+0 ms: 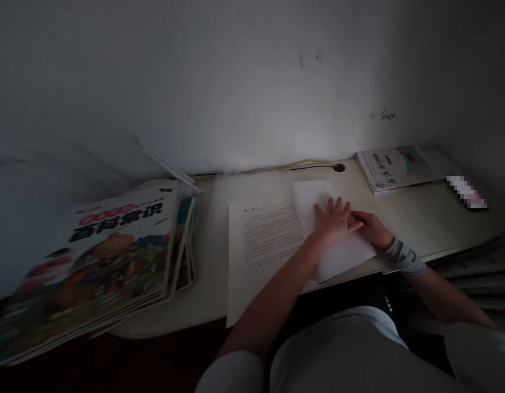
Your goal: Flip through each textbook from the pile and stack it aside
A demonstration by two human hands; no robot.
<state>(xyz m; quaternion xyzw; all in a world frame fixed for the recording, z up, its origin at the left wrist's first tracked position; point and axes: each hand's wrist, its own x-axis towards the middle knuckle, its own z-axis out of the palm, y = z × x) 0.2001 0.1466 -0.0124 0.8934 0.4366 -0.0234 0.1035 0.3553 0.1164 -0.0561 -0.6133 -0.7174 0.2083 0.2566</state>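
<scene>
A white sheet of paper (312,194), perhaps folded, lies at a slant on the desk in front of me. My left hand (333,221) rests on it palm down with the fingers spread. At the sheet's right edge, my right hand (371,226) has its fingers curled and closed on the paper, its fingertips close to my left thumb. A grey band (404,258) wraps the right wrist. Beneath the left forearm is a printed page (269,234) with lines of text, partly covered by the white sheet and the arm.
Stacked picture books (117,245) overhang the desk's front edge at left. Thin white sticks (166,164) lean by the wall. At the back right are booklets (400,166) and a blurred-out phone-like object (467,192). A cable (305,162) runs to a hole (339,167) in the desk (416,218).
</scene>
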